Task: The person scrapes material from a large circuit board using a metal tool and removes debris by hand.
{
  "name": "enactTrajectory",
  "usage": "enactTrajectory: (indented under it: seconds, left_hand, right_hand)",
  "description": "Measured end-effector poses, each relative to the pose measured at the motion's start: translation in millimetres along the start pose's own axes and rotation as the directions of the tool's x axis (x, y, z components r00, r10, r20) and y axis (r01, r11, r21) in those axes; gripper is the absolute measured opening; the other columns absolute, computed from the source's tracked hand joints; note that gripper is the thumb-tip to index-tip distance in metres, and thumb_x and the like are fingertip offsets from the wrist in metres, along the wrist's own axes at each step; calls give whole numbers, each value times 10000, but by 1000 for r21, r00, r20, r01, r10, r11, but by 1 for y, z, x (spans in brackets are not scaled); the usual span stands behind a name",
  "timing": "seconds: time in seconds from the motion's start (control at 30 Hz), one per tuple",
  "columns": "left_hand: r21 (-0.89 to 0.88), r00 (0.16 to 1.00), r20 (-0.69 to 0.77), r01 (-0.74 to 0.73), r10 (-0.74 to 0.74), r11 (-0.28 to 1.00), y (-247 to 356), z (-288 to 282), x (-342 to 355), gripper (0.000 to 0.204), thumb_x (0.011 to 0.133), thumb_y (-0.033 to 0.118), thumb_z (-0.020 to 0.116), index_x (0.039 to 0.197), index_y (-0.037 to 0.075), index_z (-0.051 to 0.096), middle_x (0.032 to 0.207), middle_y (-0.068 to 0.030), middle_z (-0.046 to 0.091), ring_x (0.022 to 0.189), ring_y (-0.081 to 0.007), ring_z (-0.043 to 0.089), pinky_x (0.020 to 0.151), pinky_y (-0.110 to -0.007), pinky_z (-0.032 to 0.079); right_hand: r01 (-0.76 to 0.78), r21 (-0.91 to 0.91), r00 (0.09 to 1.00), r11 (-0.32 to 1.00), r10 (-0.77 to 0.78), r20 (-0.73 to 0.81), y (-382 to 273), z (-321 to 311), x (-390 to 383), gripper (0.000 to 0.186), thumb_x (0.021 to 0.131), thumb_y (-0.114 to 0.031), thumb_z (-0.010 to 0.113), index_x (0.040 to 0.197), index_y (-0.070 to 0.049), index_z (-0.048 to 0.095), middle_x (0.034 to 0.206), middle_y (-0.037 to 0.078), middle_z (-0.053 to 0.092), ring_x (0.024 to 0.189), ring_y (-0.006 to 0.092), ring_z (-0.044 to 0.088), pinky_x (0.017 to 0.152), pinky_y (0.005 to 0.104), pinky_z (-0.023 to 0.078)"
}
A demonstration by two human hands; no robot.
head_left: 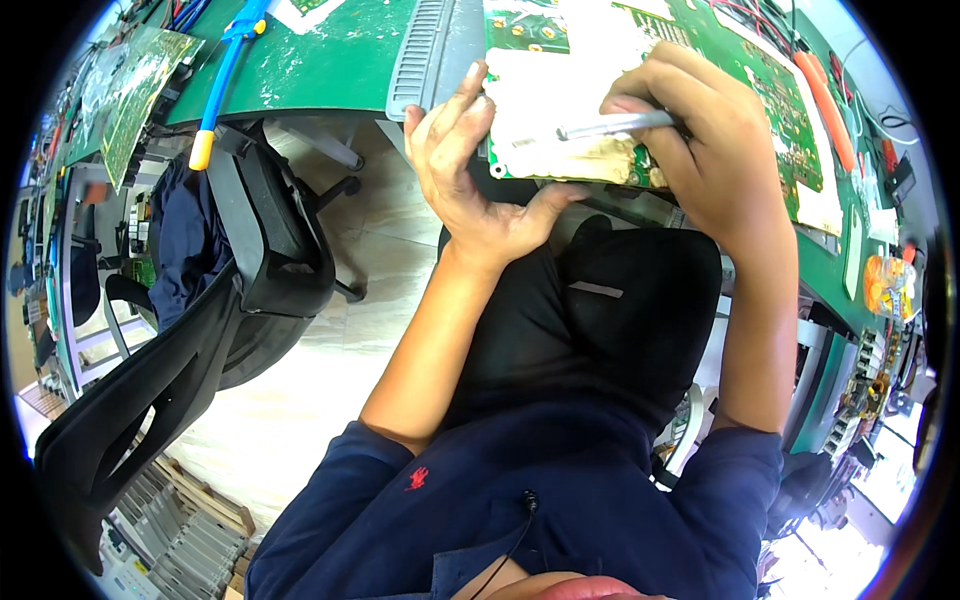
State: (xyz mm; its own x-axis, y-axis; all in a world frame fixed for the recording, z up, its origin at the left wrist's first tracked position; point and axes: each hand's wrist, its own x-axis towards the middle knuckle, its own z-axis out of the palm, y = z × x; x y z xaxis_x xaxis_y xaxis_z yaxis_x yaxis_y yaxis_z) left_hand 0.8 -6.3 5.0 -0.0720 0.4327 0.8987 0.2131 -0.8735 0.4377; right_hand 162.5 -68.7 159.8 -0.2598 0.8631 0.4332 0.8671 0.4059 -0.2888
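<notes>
The right hand [705,135] is pinching a slim silver rod [625,123] between bent fingers and thumb, its tip pointing left, toward the left fingers; whether the tip is touching the surface beneath, I cannot tell. The left hand [465,165] is spreading its fingers, loosely curved, around the left corner of a circuit board [545,90], its thumb stretching along the near edge; how firmly it is bearing, I cannot tell. The board is lying between both sets of fingers, its pale top glaring. Dark trousers [500,350] are showing below the left fingers.

Just left of the left fingertips, a grey vented casing [428,60] is resting on the green bench [320,65]. Beyond the right fingers, a larger green board [790,95] is lying, with an orange handle [828,110] sitting to its right. Well left of the left fingers, a blue tube [220,95] is overhanging the bench edge, and a black chair [285,250] is standing below it.
</notes>
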Motion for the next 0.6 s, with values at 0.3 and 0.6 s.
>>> enactTrajectory:
  seconds: [0.3, 0.6]
  left_hand:
    - [-1, 1000, 21, -19, 19, 1000, 1, 0, 2, 850, 756, 661, 770, 1301, 85, 465, 1319, -188, 603, 1272, -294, 551, 1169, -460, 171]
    - [2, 999, 34, -21, 20, 1000, 0, -1, 2, 845, 756, 662, 770, 1303, 94, 466, 1319, -188, 604, 1271, -295, 549, 1160, -461, 179]
  right_hand:
    - [-221, 97, 965, 971, 202, 168, 13, 4, 23, 205, 869, -170, 695, 951, 16, 673, 876, 211, 682, 842, 313, 679, 743, 413, 507]
    - [-476, 335, 878, 813, 423, 222, -2, -7, 25, 200, 883, -122, 688, 883, 76, 662, 688, 183, 623, 625, 197, 587, 594, 325, 454]
